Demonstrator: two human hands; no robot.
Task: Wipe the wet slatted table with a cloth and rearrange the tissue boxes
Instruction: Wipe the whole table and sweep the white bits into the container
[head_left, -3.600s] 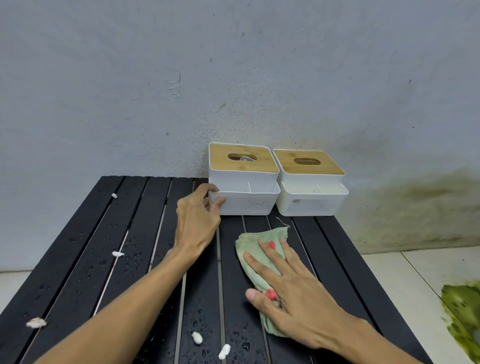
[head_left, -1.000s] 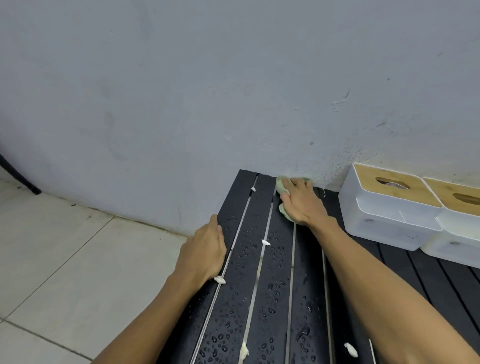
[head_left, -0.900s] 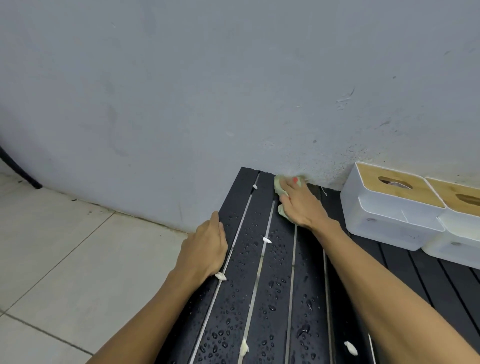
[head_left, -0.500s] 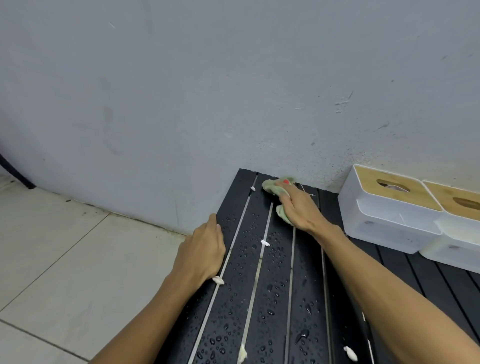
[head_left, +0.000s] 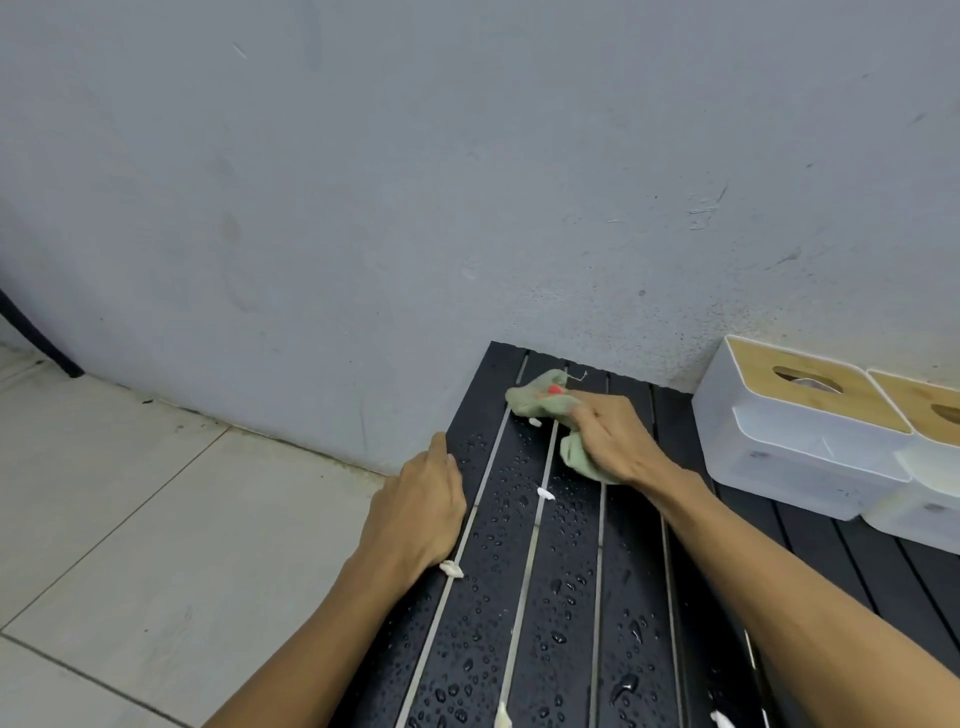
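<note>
The black slatted table (head_left: 566, 571) is beaded with water drops on its left slats. My right hand (head_left: 613, 441) grips a bunched green cloth (head_left: 530, 401) at the far left corner, close to the wall. My left hand (head_left: 415, 509) rests on the table's left edge with fingers curled over its side. Two white tissue boxes with wooden lids stand side by side against the wall at the right: the nearer box (head_left: 779, 447) and a second box (head_left: 930, 504) cut off by the frame. Neither hand touches them.
Small white scraps lie on the slats, one by the cloth (head_left: 545, 493) and one at my left wrist (head_left: 452, 569), others near the bottom edge. The grey wall (head_left: 467, 182) closes the far side. Tiled floor (head_left: 130, 519) lies to the left of the table.
My right hand has dragged the cloth left along the far edge, and the cloth is now more bunched. My left hand stayed on the table's edge; 3.6 s ago it touched a tissue box.
</note>
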